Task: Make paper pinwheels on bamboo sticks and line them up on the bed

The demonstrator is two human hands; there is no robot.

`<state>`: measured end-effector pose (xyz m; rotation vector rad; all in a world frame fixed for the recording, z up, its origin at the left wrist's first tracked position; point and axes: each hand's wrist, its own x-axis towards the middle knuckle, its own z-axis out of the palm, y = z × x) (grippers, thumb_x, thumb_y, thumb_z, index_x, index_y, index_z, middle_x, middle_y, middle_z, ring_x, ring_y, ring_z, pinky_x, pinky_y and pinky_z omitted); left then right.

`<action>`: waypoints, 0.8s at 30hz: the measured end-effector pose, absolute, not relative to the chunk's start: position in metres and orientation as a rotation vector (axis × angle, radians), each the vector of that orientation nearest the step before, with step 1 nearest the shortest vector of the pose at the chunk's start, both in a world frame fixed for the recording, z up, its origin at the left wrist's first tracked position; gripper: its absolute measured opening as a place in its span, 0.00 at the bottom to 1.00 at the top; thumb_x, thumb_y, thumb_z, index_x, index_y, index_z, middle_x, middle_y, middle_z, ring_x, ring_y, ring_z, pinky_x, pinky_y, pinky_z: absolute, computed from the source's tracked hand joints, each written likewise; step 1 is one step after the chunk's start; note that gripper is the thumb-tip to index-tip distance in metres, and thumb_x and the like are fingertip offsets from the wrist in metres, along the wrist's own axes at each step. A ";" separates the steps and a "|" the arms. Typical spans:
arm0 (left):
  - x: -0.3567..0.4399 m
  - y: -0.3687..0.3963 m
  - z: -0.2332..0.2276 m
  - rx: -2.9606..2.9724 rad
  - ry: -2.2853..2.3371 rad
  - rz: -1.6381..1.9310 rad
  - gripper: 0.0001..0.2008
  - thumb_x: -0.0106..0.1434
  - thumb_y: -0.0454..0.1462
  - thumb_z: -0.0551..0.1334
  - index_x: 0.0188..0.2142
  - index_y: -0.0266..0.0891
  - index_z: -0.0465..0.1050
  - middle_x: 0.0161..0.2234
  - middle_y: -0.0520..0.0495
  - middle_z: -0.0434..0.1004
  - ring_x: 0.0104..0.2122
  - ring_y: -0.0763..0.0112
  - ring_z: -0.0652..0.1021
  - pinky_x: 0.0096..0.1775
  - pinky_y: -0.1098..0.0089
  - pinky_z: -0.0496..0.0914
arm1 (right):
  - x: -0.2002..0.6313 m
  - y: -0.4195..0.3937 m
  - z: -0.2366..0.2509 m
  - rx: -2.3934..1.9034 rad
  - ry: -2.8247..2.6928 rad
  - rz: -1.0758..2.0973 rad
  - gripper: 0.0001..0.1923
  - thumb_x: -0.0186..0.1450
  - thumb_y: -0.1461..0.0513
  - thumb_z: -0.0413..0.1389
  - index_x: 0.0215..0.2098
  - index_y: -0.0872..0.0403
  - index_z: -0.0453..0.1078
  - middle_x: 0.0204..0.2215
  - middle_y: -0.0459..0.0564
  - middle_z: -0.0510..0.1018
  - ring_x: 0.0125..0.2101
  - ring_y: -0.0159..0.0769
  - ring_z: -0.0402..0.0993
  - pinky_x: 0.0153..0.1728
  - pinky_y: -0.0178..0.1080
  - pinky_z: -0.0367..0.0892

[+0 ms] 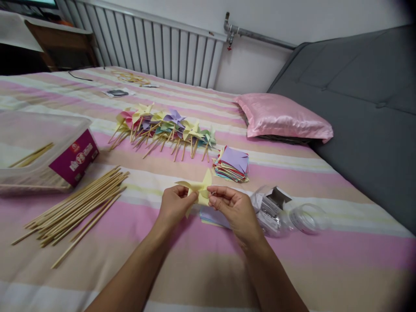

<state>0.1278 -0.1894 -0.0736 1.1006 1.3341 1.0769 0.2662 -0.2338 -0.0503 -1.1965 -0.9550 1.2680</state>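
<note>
My left hand [174,206] and my right hand [232,207] together pinch a pale yellow folded paper piece [199,189] just above the striped bedsheet [195,268]. The paper has pointed flaps like a pinwheel head. Under my right hand lie a few flat paper squares [208,216]. A stack of coloured paper squares [232,165] sits just beyond my hands. A row of several finished paper pinwheels on sticks [162,128] lies farther back.
A bundle of wooden sticks [78,208] lies to the left, next to a clear plastic box [39,149] with a magenta label. A clear jar on its side [271,212] and its lid [308,218] are at right. Pink pillow [282,116], grey sofa [367,112], radiator [152,45] behind.
</note>
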 end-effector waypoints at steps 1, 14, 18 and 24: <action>0.128 -0.189 -0.074 1.097 1.329 1.075 0.11 0.42 0.40 0.64 0.15 0.36 0.65 0.13 0.56 0.61 0.15 0.79 0.61 0.18 0.75 0.53 | 0.266 -0.234 -0.051 -1.197 -0.961 1.255 0.13 0.51 0.59 0.64 0.35 0.54 0.76 0.26 0.46 0.78 0.28 0.30 0.73 0.32 0.34 0.69; 0.127 -0.188 -0.075 1.124 1.342 1.060 0.10 0.43 0.40 0.63 0.16 0.36 0.65 0.14 0.56 0.62 0.15 0.79 0.61 0.18 0.75 0.53 | 0.266 -0.231 -0.054 -1.114 -0.850 1.344 0.13 0.52 0.59 0.64 0.35 0.53 0.76 0.28 0.46 0.78 0.29 0.28 0.71 0.34 0.33 0.68; 0.127 -0.188 -0.076 1.131 1.336 1.068 0.10 0.44 0.40 0.63 0.16 0.36 0.64 0.14 0.56 0.61 0.15 0.79 0.61 0.18 0.76 0.54 | 0.266 -0.232 -0.053 -1.079 -0.822 1.371 0.14 0.52 0.59 0.64 0.37 0.53 0.76 0.31 0.47 0.79 0.30 0.27 0.72 0.36 0.32 0.68; 0.127 -0.189 -0.074 1.114 1.340 1.069 0.10 0.43 0.39 0.64 0.15 0.36 0.65 0.14 0.56 0.62 0.16 0.79 0.61 0.19 0.76 0.53 | 0.266 -0.231 -0.054 -1.047 -0.788 1.381 0.13 0.53 0.59 0.64 0.38 0.52 0.77 0.31 0.47 0.80 0.29 0.26 0.72 0.36 0.32 0.69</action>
